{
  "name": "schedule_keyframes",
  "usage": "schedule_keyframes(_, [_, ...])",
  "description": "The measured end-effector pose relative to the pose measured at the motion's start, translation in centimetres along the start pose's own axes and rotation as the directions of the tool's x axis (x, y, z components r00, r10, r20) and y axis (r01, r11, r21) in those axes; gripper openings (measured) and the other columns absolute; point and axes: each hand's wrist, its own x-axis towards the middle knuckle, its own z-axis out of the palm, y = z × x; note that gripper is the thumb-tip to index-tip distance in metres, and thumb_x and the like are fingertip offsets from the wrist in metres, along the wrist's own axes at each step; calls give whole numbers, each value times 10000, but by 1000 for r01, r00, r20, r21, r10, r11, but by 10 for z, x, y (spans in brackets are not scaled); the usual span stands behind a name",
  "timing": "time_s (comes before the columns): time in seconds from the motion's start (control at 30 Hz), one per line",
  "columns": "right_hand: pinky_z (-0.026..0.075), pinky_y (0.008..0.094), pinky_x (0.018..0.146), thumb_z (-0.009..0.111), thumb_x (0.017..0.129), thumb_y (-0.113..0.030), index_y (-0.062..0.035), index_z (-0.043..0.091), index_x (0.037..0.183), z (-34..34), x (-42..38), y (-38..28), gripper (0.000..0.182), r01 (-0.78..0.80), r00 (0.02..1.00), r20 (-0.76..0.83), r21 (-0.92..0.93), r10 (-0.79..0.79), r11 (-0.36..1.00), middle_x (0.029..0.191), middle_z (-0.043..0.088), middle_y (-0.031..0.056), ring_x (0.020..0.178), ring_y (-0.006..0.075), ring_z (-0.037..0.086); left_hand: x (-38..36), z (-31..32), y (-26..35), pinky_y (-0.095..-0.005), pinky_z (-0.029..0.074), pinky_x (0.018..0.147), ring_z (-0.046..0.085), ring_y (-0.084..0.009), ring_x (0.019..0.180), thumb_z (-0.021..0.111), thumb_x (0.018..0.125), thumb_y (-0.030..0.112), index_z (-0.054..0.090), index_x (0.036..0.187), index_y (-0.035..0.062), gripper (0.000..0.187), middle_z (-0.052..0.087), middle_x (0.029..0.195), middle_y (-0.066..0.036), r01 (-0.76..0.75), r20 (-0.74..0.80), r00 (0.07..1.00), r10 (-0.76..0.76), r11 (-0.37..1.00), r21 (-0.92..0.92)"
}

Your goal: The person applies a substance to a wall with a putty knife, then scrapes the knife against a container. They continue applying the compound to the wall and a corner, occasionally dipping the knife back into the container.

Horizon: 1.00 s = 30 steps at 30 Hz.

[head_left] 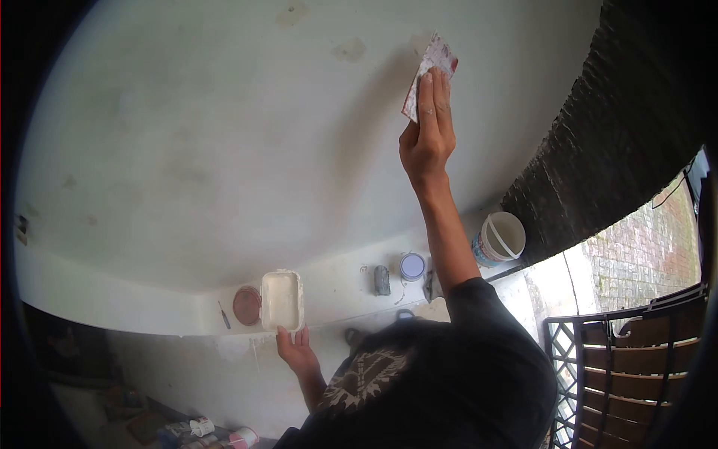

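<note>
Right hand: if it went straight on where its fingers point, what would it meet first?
Probably the pale wall: beyond the smeared flat tool in the right hand, nothing else shows in that line. Depth is unclear; the tool may already touch it.

My right arm [452, 232] reaches up high, nearly straight, forearm bare. Right hand [428, 138] in a grip, fingers long and together pointing up, pale smears on them. Left hand [298, 355] low, fingers up, gripping from below; left forearm [313, 391] partly hidden by my torso [441, 382].
</note>
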Motion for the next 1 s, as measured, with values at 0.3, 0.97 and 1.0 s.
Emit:
schedule_keyframes(0.3, [527, 384, 947, 500, 770, 182, 37, 601, 1191, 3, -5, -14, 456, -87, 995, 57, 64, 83, 994, 1183, 622, 221, 1126, 358, 596, -7, -3, 0, -405, 368, 1065, 446, -287, 1247, 562, 938, 409, 349, 1407, 30, 640, 443, 1356, -127, -10, -22, 1000, 10, 1000, 14])
schedule_keyframes(0.97, [475, 478, 1004, 537, 826, 122, 52, 569, 1214, 36, -1, 2, 395, -20, 1000, -17, -56, 19, 998, 1248, 574, 232, 1178, 403, 545, -12, -2, 2, -417, 404, 1026, 454, -301, 1213, 499, 974, 351, 351, 1383, 27, 543, 436, 1325, -125, -30, -17, 999, 31, 999, 16])
schedule_keyframes(1.0, [467, 485, 1012, 540, 839, 107, 53, 555, 1228, 42, -7, 0, 393, -22, 1000, 21, -51, 23, 998, 1289, 547, 225, 1207, 404, 520, -13, -1, 2, -417, 404, 1025, 453, -301, 1213, 499, 974, 355, 349, 1384, 27, 546, 434, 1327, -126, -32, -18, 999, 32, 999, 19])
